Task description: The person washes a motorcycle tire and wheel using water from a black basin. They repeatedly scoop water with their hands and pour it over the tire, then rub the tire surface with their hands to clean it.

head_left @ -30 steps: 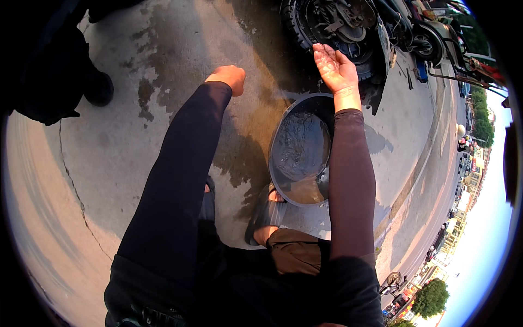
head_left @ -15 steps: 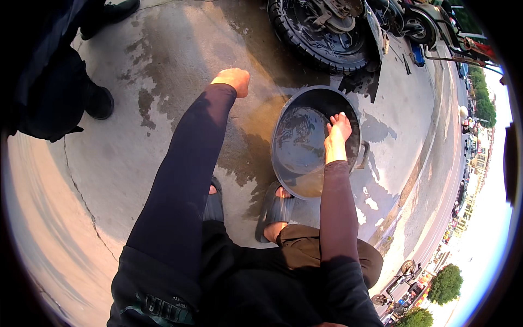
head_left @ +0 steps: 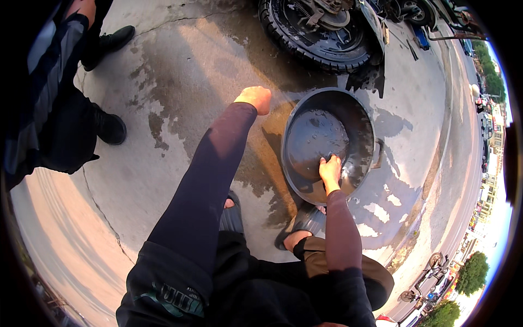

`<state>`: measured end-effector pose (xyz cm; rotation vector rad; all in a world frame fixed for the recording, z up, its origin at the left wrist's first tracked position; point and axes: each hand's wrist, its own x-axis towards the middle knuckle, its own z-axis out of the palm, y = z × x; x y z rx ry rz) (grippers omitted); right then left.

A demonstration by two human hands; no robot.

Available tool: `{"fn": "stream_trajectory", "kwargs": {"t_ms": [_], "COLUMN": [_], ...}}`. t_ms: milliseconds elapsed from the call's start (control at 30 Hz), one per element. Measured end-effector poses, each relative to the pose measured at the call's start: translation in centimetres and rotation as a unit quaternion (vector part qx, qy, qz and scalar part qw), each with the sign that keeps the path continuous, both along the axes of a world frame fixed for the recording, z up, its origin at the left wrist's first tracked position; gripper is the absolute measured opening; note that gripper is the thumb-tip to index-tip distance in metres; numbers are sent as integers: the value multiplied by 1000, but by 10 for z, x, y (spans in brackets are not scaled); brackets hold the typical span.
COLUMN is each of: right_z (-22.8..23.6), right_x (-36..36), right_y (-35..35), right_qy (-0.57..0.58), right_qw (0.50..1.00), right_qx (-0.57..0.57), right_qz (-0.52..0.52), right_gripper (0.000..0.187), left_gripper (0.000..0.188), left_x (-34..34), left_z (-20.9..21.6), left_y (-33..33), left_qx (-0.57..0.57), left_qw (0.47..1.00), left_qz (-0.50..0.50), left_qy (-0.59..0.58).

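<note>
A round dark basin (head_left: 364, 122) with a side handle stands on the concrete in front of me, with water (head_left: 313, 133) in its bottom. My right hand (head_left: 330, 170) is down inside it near the close rim, fingers stretched toward the water and slightly apart; I see nothing held in them. My left hand (head_left: 256, 100) hovers over the wet ground to the left of the basin, touching nothing around it. Its fingers are curled closed, seen from the back, so whatever may be inside is hidden.
A motorcycle wheel (head_left: 267, 32) with a wet black tyre lies just beyond the basin. At the left stands another person in dark trousers and black shoes (head_left: 110, 125). My sandalled feet (head_left: 231, 218) are close to the basin. A road with parked vehicles runs along the right.
My right hand has moved lower and nearer within the basin, toward the water. The left hand sits slightly lower and closer to the basin in the picture. The whole view has shifted a little.
</note>
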<state>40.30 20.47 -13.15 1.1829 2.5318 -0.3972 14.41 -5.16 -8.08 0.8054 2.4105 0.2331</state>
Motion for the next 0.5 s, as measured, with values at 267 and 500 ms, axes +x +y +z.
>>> {"fn": "stream_trajectory", "kwargs": {"t_ms": [267,500], "right_z": [2,43], "right_x": [-2,-33], "right_y": [-20,3], "right_qy": [-79,-229], "right_qw": [988,956], "right_qx": [65,-51], "right_qz": [113,178], "right_gripper": [80,88], "left_gripper": [24,40], "left_x": [-19,-14], "left_z": [-29,-35], "left_y": [-16,7], "left_qx": [81,102], "left_qw": [993,989], "left_qz": [75,93], "left_qy": [33,48]}}
